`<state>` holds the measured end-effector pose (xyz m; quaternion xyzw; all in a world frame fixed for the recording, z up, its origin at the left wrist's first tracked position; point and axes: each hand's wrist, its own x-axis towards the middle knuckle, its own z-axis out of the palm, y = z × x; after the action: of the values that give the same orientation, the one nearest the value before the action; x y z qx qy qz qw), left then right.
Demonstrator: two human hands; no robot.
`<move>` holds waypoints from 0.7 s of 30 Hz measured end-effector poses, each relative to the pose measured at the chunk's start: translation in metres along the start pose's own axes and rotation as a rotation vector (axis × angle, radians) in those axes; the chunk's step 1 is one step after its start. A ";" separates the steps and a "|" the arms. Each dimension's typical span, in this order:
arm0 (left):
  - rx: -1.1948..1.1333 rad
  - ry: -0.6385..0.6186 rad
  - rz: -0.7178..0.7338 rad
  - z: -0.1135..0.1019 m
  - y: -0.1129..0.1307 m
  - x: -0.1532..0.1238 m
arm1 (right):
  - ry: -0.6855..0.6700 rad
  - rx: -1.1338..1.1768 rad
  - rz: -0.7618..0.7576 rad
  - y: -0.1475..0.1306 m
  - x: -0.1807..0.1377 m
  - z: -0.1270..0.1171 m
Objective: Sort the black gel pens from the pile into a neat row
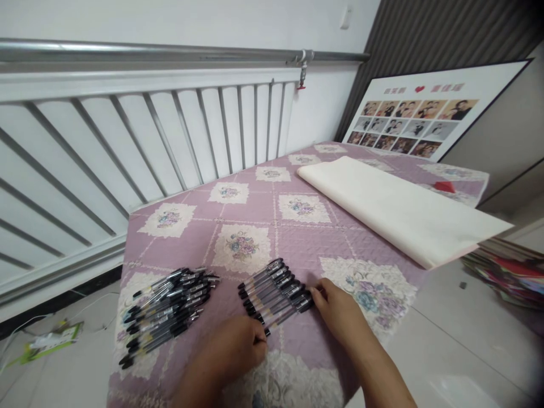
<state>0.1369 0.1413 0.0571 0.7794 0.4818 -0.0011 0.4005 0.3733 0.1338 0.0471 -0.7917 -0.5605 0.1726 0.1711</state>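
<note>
A neat row of several black pens [274, 292] lies on a pink quilted cloth with flower patches [255, 218]. My left hand [238, 348] curls against the tip end of the row, fingers bent and touching the nearest pen. At the cap end my right hand [335, 311] presses its fingers against the pens. A looser heap of several more black pens [170, 306] lies to the left, touched by neither hand.
A cream folded sheet [399, 207] lies across the far right of the cloth. Behind it a photo board [420, 116] leans on the wall. A white radiator [127, 147] runs along the left. Papers [505, 277] lie on the floor, right.
</note>
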 end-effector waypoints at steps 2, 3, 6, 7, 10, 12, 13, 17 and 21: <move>-0.007 0.009 -0.007 0.001 -0.001 -0.001 | 0.001 0.008 -0.004 0.000 0.000 0.000; -0.021 0.006 -0.006 0.002 -0.002 0.000 | -0.001 0.011 -0.005 0.000 0.000 0.000; -0.133 -0.024 0.020 0.002 -0.008 0.003 | 0.000 0.018 -0.001 0.002 0.001 -0.001; -0.185 -0.012 0.034 0.001 -0.009 0.005 | 0.013 0.023 0.002 0.002 0.001 -0.001; -0.313 0.219 0.033 -0.006 -0.015 0.013 | 0.121 0.042 -0.018 0.003 0.004 0.000; -0.319 0.476 0.005 -0.012 -0.020 0.017 | 0.224 0.078 -0.084 0.001 0.007 0.003; -0.293 0.590 0.004 -0.013 -0.023 0.019 | 0.259 0.101 -0.128 -0.001 0.008 0.005; -0.169 0.769 0.095 -0.009 -0.035 0.026 | 0.266 0.156 -0.259 -0.015 0.014 0.015; -0.349 0.765 0.044 0.002 -0.035 0.032 | 0.223 0.146 -0.282 -0.029 0.021 0.022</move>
<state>0.1283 0.1719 0.0213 0.6543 0.5718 0.3785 0.3188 0.3452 0.1646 0.0398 -0.7051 -0.6292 0.0984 0.3118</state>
